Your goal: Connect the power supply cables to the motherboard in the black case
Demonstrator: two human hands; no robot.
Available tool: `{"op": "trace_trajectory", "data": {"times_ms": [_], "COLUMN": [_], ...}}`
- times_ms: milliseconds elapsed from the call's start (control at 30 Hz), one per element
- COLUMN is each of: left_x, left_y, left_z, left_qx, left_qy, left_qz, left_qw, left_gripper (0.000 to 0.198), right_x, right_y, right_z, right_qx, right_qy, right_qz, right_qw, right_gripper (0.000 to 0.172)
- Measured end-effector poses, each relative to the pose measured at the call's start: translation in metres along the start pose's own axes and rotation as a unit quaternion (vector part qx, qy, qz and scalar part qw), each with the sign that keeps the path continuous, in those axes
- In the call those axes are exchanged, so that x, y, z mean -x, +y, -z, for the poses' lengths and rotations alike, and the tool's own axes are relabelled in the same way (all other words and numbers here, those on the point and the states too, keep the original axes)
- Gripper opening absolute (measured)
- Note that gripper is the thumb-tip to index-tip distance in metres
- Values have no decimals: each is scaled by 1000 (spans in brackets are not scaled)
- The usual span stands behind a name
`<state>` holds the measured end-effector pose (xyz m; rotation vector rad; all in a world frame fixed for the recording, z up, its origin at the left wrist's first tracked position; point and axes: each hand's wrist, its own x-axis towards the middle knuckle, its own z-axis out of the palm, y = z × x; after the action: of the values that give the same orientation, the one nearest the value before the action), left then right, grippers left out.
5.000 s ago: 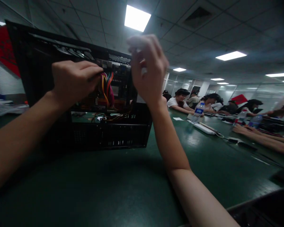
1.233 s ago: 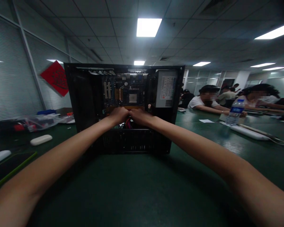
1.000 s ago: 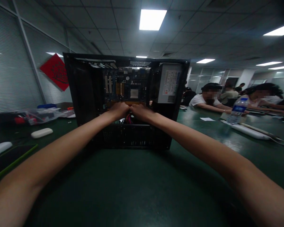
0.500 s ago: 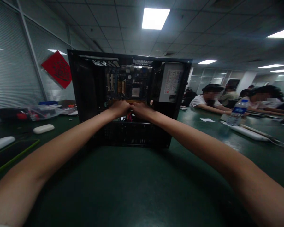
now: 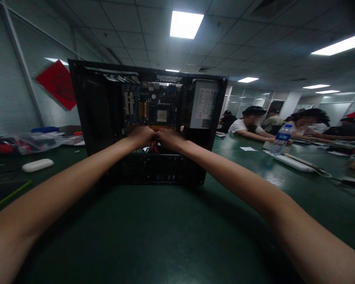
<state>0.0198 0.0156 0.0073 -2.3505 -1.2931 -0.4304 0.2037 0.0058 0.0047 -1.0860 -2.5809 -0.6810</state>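
Note:
An open black computer case (image 5: 162,169) stands on the green table in front of me. Inside it are a motherboard (image 5: 137,96) with a square silver chip (image 5: 161,115) and, at the right, a grey power supply (image 5: 205,103). Both hands reach into the case at the lower edge of the motherboard, close together. My left hand (image 5: 142,136) is curled, its fingertips turned away from view. Beside it my right hand (image 5: 170,139) is curled too, above a bundle of coloured cables (image 5: 155,147). What the fingers grip, if anything, is hidden.
To the left lie a white oval case (image 5: 38,165), a plastic bag (image 5: 44,141) and a green-edged dark mat (image 5: 7,193). On the right are a water bottle (image 5: 281,140), a white power strip (image 5: 294,162) and a paper slip (image 5: 248,149). Several people sit beyond.
The whole view has turned slightly to the right, so the case and table things sit further left. Both hands keep their place inside the case, with hardly any visible change.

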Motion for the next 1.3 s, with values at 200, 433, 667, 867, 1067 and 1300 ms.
{"op": "trace_trajectory", "data": {"times_ms": [200, 433, 667, 867, 1067, 1300], "left_x": [1, 3, 2, 4, 3, 3], "left_y": [0, 3, 1, 3, 1, 0], "left_z": [1, 5, 4, 7, 5, 5], "left_qx": [-39, -52, -56, -59, -62, -75], "left_qy": [-9, -31, -22, -27, -21, -23], "left_qz": [2, 4, 3, 10, 13, 14], "left_qw": [999, 998, 998, 998, 998, 997], "left_gripper": [26, 28, 25, 27, 26, 24], "right_x": [-2, 0, -1, -4, -2, -6], "right_y": [2, 0, 1, 3, 1, 5], "right_z": [-3, 1, 0, -6, -5, -12], "right_qx": [-6, 1, -7, -2, -1, 0], "right_qy": [-10, -11, -2, 3, -2, -4], "right_qz": [-22, -18, -16, -9, -6, 14], "right_qw": [1000, 1000, 1000, 1000, 1000, 1000], "right_gripper": [31, 33, 33, 33, 32, 31]}}
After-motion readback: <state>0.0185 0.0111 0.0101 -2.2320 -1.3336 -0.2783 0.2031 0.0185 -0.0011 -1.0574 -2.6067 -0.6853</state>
